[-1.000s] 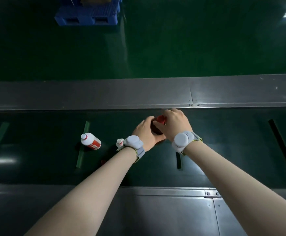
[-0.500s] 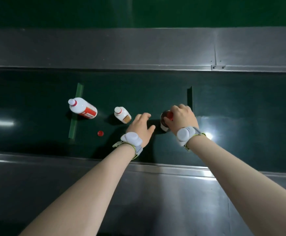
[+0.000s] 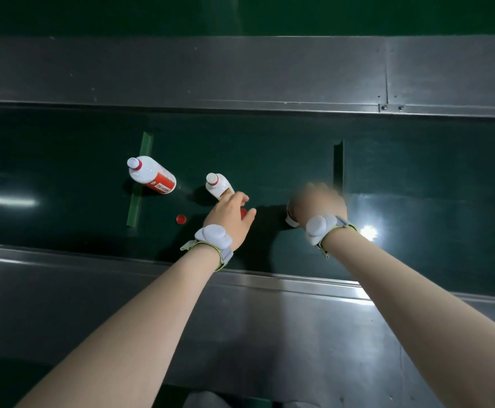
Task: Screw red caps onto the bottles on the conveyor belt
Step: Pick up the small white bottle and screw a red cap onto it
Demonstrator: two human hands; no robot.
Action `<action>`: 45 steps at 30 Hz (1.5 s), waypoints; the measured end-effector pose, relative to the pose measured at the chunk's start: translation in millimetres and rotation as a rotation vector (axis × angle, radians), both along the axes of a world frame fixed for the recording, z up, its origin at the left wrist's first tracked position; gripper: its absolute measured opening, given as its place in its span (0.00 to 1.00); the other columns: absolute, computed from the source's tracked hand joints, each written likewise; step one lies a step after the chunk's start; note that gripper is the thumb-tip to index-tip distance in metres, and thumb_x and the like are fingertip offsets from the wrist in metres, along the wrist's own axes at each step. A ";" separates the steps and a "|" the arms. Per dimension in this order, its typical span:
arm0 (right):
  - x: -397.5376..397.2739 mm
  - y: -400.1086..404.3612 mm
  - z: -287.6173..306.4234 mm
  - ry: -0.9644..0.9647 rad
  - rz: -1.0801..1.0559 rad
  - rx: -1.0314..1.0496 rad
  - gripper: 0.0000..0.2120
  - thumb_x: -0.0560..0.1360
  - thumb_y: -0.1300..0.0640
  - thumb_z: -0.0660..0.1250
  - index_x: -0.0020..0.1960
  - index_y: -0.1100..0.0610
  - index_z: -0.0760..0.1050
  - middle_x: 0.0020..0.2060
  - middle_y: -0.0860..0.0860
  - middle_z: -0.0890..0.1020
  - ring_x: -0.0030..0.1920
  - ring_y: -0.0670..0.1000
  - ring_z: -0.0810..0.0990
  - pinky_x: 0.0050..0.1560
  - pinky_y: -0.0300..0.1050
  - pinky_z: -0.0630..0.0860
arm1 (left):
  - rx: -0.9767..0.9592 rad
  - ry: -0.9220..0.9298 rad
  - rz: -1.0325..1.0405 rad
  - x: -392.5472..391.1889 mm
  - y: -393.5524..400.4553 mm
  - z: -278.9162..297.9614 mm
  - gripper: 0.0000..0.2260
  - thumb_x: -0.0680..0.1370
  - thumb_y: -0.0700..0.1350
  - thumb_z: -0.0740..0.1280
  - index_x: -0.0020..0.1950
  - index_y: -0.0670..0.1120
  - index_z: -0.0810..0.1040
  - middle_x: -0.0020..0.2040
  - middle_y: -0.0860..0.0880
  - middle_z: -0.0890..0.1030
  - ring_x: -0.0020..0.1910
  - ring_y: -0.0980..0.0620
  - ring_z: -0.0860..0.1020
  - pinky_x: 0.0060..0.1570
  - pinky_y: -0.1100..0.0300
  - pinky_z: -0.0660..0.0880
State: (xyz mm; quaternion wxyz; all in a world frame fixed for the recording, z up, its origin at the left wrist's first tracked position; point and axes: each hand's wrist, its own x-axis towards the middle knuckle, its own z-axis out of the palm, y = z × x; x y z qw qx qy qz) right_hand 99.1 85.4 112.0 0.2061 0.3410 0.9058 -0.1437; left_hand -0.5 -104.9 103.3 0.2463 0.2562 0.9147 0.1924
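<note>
On the dark green conveyor belt [image 3: 417, 178] stand three white bottles. A large bottle [image 3: 152, 175] with a red label is at the left, uncapped. To its right is a small bottle [image 3: 218, 185], also uncapped. My left hand [image 3: 228, 214] sits just in front of the small bottle, fingers curled over a red cap [image 3: 243, 212] that shows between thumb and fingers. My right hand [image 3: 318, 203], blurred by motion, is closed over the top of a third bottle [image 3: 291, 219]; its cap is hidden. A loose red cap [image 3: 181, 219] lies on the belt left of my left hand.
Grey metal rails run along the far side [image 3: 240, 75] and the near side [image 3: 269, 290] of the belt. Raised cleats cross the belt, a green cleat [image 3: 140, 184] beside the large bottle and a dark cleat [image 3: 339, 166] behind my right hand.
My left hand left the third bottle and moved left toward the small bottle, now over a red cap. My right hand stays on the third bottle, blurred in motion. The view tilted down.
</note>
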 end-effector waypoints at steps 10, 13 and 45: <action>-30.4 -57.3 -7.7 0.119 0.153 0.069 0.18 0.79 0.44 0.66 0.61 0.56 0.75 0.58 0.58 0.79 0.61 0.64 0.75 0.64 0.57 0.70 | -0.050 0.023 0.088 -29.7 -56.6 -19.7 0.19 0.81 0.60 0.70 0.66 0.50 0.78 0.61 0.50 0.80 0.57 0.46 0.82 0.48 0.49 0.81; -53.5 -79.5 -16.4 0.143 0.171 -0.003 0.18 0.80 0.44 0.67 0.62 0.56 0.76 0.59 0.58 0.79 0.62 0.64 0.75 0.63 0.57 0.71 | -0.068 0.023 0.130 -49.4 -67.8 -26.2 0.21 0.79 0.62 0.71 0.65 0.50 0.78 0.61 0.50 0.80 0.57 0.46 0.82 0.49 0.47 0.82; -106.0 -103.3 -63.3 0.397 -0.096 -0.176 0.20 0.80 0.52 0.68 0.70 0.52 0.75 0.55 0.57 0.75 0.57 0.61 0.76 0.52 0.54 0.79 | 0.224 0.065 0.213 -103.5 -47.4 -68.4 0.23 0.71 0.59 0.78 0.62 0.55 0.77 0.57 0.54 0.82 0.54 0.47 0.81 0.45 0.52 0.79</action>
